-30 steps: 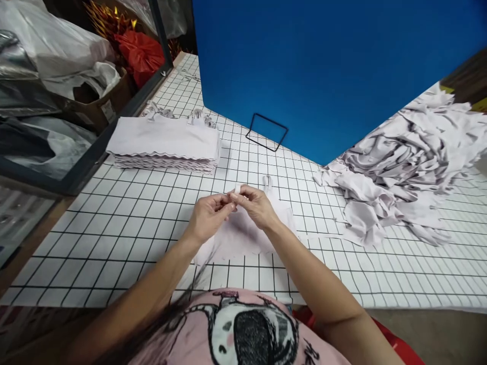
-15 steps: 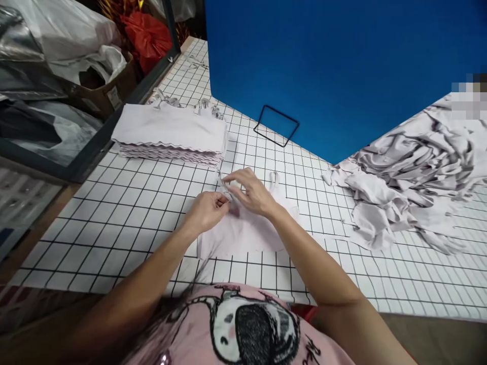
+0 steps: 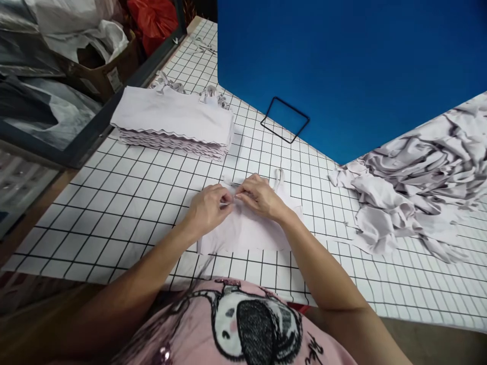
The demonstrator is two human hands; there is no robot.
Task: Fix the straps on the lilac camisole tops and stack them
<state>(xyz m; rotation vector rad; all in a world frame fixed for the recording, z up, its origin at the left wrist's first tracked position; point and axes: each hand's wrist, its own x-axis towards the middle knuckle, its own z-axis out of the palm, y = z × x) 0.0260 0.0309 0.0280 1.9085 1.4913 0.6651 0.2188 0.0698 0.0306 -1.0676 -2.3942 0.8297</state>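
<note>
A pale pinkish-white garment [image 3: 262, 234] with thin straps lies flat on the grid-patterned table in front of me. At its upper left, my left hand [image 3: 210, 207] pinches a thin strap between thumb and fingers. Close beside it on the right, my right hand [image 3: 261, 196] is also closed, its fingertips pinching the same strap area. Little of the strap shows between the fingers. The garment's other strap loop [image 3: 279, 176] lies free just past my right hand.
A neat stack of matching garments [image 3: 171, 116] sits at the back left. A crumpled heap of similar cloth [image 3: 422, 187] spreads on the right. A large blue board [image 3: 323, 66] and a thin black rectangular outline [image 3: 285, 120] are behind. Bags and a cardboard box [image 3: 110, 71] stand left.
My right hand's fingers have closed from a looser, raised pose into a pinch near the strap. My left hand stays closed at the garment's upper left. The view has shifted slightly.
</note>
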